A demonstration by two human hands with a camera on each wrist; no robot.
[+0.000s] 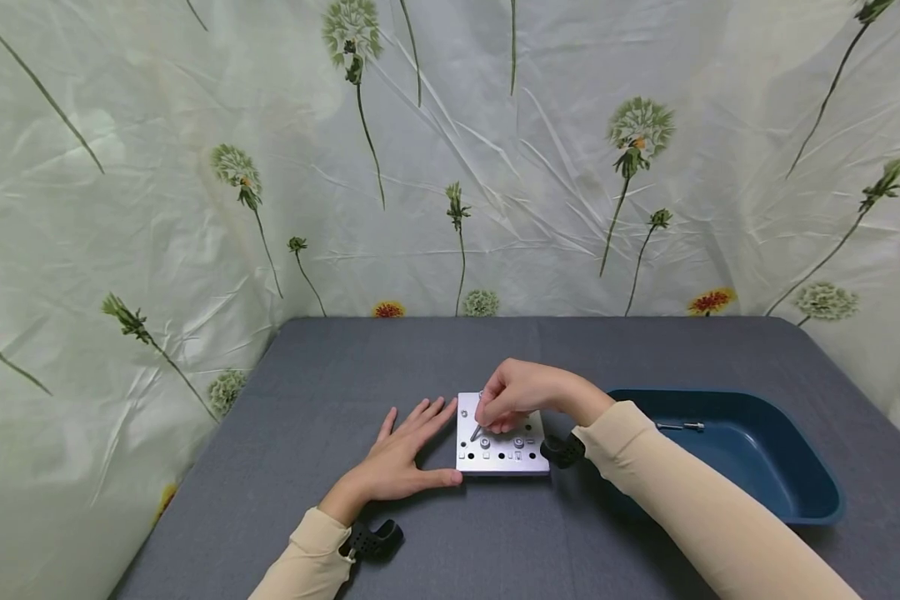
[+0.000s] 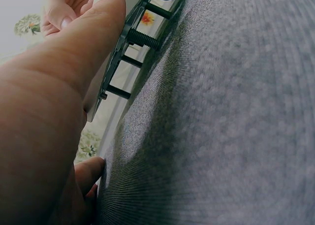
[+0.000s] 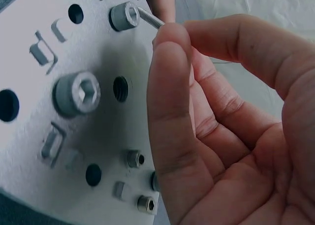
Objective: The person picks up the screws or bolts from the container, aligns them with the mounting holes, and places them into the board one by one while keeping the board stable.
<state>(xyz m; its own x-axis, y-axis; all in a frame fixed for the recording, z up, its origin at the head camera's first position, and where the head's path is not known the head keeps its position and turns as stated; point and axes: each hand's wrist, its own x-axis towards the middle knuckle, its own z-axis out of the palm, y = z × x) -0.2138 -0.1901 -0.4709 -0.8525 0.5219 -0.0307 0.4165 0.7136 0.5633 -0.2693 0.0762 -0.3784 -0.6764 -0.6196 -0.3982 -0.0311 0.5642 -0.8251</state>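
Note:
A silver metal plate (image 1: 467, 463) with several holes and socket head screws lies on the grey cloth. Between thumb and fingertips, my right hand (image 1: 516, 395) pinches a small screw (image 3: 151, 18) above the plate. Its threaded shaft slants beside a seated socket head screw (image 3: 124, 16); its head is hidden by the fingers. My left hand (image 1: 401, 454) is spread flat, with thumb and fingertips touching the plate's left edge. Seen from the left wrist, threaded screw shanks (image 2: 142, 39) stick out below the plate. A larger socket head screw (image 3: 78, 94) stands in the plate.
To the right, partly behind the right sleeve, is a blue tray (image 1: 821, 496) with screws (image 1: 693, 426) in it. Grey cloth (image 1: 390, 358) covers the table. A floral curtain (image 1: 525, 167) hangs behind it. Each wrist wears a black device (image 1: 375, 542).

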